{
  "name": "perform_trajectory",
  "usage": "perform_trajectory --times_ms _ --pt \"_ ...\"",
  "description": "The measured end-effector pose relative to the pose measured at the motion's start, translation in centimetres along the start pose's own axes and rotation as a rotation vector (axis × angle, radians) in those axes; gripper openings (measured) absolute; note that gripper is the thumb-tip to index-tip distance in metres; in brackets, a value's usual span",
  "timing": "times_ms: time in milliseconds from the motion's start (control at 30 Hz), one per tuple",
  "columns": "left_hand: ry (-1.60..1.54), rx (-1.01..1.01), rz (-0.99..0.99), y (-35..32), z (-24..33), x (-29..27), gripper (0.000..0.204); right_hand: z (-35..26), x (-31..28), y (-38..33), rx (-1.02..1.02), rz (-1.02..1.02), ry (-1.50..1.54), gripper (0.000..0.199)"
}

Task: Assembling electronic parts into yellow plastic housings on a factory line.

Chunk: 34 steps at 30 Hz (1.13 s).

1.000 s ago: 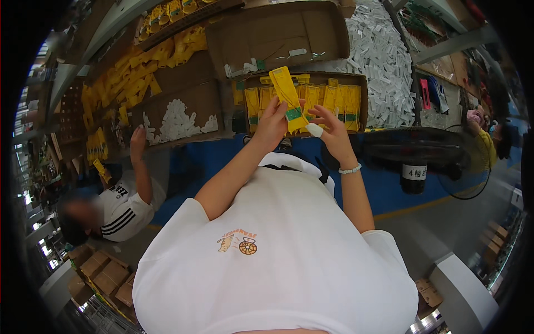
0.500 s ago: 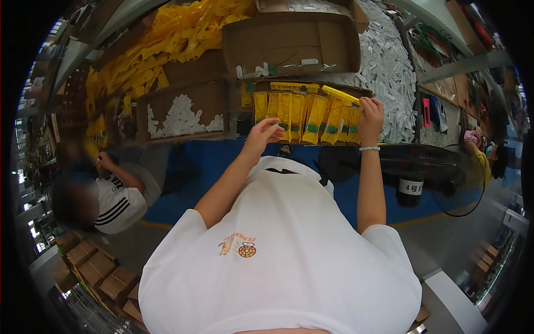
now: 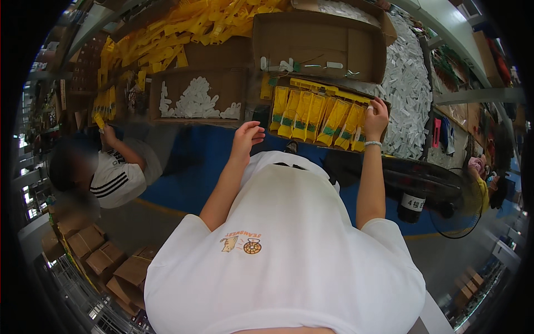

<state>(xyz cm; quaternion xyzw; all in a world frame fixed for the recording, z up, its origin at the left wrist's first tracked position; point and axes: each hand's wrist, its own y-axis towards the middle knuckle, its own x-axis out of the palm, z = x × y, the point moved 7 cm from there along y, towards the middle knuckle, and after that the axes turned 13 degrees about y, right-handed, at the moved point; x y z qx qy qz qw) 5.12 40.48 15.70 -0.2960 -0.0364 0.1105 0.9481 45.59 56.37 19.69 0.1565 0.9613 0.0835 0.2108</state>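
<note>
A shallow cardboard box (image 3: 272,129) in front of me holds a row of yellow plastic pieces (image 3: 316,118) with green parts near their lower ends and thin wires. Along its far side lie more yellow pieces, one of them a long yellow plastic piece (image 3: 354,97) at the right. My right hand (image 3: 376,119) is at that piece's right end, fingers closed on it. My left hand (image 3: 245,142) hangs just left of the box, apart from it, its fingers loosely bent and partly spread, with nothing visible in them.
White plastic parts (image 3: 194,100) lie heaped in a box at left. Behind stands a larger cardboard box (image 3: 317,42); yellow parts (image 3: 206,22) pile up far left, white parts (image 3: 409,83) at right. A co-worker (image 3: 119,170) sits left; a fan (image 3: 456,203) stands right.
My right hand has lowered the raised yellow piece onto the box's far side. My left hand has drawn back leftward off the row. The view has shifted, moving the boxes rightward in the picture.
</note>
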Motion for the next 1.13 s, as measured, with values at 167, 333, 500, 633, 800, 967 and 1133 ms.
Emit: perform_trajectory --times_ms 167,333,500,633,800,967,1133 --pt "-0.003 0.025 -0.022 1.4 0.9 1.9 0.023 -0.1 -1.0 0.0 -0.07 -0.066 -0.214 0.021" --pt "0.068 0.009 -0.032 3.4 -0.4 2.4 0.026 -0.9 -2.7 -1.2 -0.052 0.022 -0.307 0.026" --pt "0.329 0.114 0.017 7.3 -0.9 2.4 0.05 2.1 -4.6 -3.0 0.187 0.184 -0.403 0.034" --pt "0.216 0.081 -0.057 8.7 -2.0 4.3 0.063 6.3 -4.4 -4.5 0.669 0.1 -0.298 0.039" --pt "0.226 0.006 -0.085 9.9 -5.8 4.8 0.07 5.3 -4.4 -5.2 0.71 0.242 -0.316 0.047" --pt "0.046 0.012 -0.149 4.8 -4.5 3.5 0.064 2.5 -4.7 -4.9 0.561 0.157 -0.471 0.039" --pt "-0.027 0.102 -0.181 0.8 -1.9 0.6 0.064 -1.6 -4.1 -4.1 0.451 -0.072 -0.543 0.036"
